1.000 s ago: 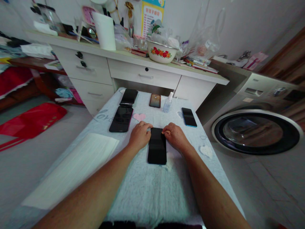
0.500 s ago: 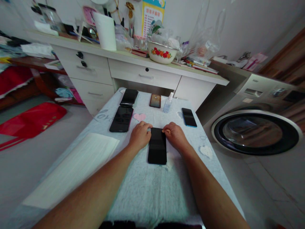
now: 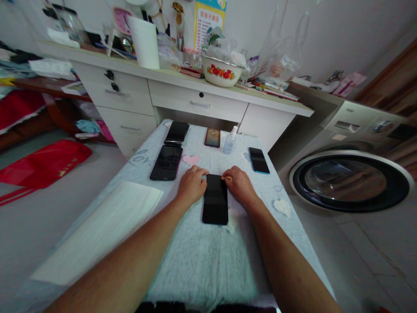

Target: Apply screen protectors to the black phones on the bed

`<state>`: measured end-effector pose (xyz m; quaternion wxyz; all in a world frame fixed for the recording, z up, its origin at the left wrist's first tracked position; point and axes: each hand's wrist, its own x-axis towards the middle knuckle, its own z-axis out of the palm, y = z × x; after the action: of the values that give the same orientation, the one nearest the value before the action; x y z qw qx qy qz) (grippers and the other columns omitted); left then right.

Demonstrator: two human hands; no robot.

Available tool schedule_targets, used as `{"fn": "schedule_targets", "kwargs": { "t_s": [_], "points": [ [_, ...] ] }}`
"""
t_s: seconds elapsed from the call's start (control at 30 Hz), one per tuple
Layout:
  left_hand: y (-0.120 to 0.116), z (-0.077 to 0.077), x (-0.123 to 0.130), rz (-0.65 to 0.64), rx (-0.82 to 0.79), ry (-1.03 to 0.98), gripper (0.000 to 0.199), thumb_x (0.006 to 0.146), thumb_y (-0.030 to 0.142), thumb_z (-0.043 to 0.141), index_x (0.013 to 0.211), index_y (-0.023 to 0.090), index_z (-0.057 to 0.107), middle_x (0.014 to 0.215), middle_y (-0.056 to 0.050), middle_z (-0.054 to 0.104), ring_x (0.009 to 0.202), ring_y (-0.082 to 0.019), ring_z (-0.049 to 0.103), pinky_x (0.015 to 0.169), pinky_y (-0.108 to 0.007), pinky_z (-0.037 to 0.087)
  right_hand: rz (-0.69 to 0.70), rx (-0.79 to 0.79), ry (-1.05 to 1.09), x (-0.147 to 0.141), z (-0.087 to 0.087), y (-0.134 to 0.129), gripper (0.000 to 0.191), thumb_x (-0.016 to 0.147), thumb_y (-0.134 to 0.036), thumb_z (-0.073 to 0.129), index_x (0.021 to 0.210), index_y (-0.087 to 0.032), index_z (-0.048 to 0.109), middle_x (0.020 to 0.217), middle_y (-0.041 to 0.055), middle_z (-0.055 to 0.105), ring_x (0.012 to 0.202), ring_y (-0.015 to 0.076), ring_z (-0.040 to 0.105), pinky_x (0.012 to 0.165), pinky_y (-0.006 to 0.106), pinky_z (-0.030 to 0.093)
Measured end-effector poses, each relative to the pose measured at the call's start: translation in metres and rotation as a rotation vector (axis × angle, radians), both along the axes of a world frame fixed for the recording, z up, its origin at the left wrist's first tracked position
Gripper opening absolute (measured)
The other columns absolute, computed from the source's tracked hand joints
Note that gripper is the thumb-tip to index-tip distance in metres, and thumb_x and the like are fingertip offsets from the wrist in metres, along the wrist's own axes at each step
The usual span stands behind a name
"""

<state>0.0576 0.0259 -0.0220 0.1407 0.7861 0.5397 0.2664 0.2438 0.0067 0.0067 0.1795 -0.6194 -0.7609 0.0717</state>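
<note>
A black smartphone (image 3: 215,201) is flanked on the cloth-covered table (image 3: 202,261), its top corners touched by the curled fingers of the left hand (image 3: 191,184) and right hand (image 3: 240,184); a washing machine (image 3: 352,130) is seen at right.

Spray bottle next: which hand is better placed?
Right, I'd say. The right hand is at the near phone's far right corner, with the spray bottle almost straight beyond it. The left hand is at the far left corner, further off.
</note>
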Motion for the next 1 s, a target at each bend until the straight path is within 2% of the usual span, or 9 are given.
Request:
{"fn": "schedule_targets", "kwargs": {
  "t_s": [0.23, 0.73, 0.87, 1.0],
  "points": [
    [0.000, 0.000, 0.000, -0.010, 0.002, -0.013, 0.030, 0.078, 0.012, 0.049, 0.102, 0.019, 0.066, 0.102, -0.007, 0.060, 0.101, -0.020, 0.057, 0.091, -0.032, 0.046, 0.073, -0.031, 0.019, 0.005, 0.003, -0.002, 0.011, 0.084, -0.018, 0.059, 0.088, -0.018, 0.070, 0.087, 0.0042, 0.060, 0.080, 0.0145, 0.055, 0.073, 0.024, 0.038],
    [0.000, -0.002, 0.000, -0.009, 0.017, -0.002, 0.030, 0.078, 0.012, 0.049, 0.101, 0.020, 0.066, 0.101, -0.006, 0.061, 0.102, -0.020, 0.057, 0.092, -0.032, 0.045, 0.269, -0.251, 0.199, 0.018, 0.018, -0.011, 0.014, 0.075, -0.007, 0.062, 0.075, -0.018, 0.070, 0.079, -0.0002, 0.063, 0.073, 0.0110, 0.058, 0.069, 0.021, 0.041],
    [0.000, -0.001, 0.000, -0.004, 0.007, 0.001, 0.030, 0.078, 0.012, 0.049, 0.101, 0.020, 0.066, 0.102, -0.006, 0.061, 0.102, -0.020, 0.057, 0.091, -0.032, 0.045, 0.279, -0.282, 0.243, 0.019, 0.018, -0.012, 0.013, 0.075, -0.008, 0.062, 0.075, -0.019, 0.070, 0.077, -0.0011, 0.064, 0.073, 0.0109, 0.059, 0.069, 0.021, 0.041],
    [0.000, -0.001, 0.000, -0.005, 0.008, -0.003, 0.029, 0.079, 0.013, 0.049, 0.101, 0.020, 0.066, 0.102, -0.006, 0.061, 0.102, -0.020, 0.057, 0.092, -0.032, 0.045, 0.229, -0.228, 0.257, 0.017, 0.014, -0.010, 0.012, 0.075, -0.008, 0.064, 0.074, -0.018, 0.069, 0.076, -0.0011, 0.062, 0.073, 0.0110, 0.058, 0.071, 0.022, 0.041]
  ]
}}
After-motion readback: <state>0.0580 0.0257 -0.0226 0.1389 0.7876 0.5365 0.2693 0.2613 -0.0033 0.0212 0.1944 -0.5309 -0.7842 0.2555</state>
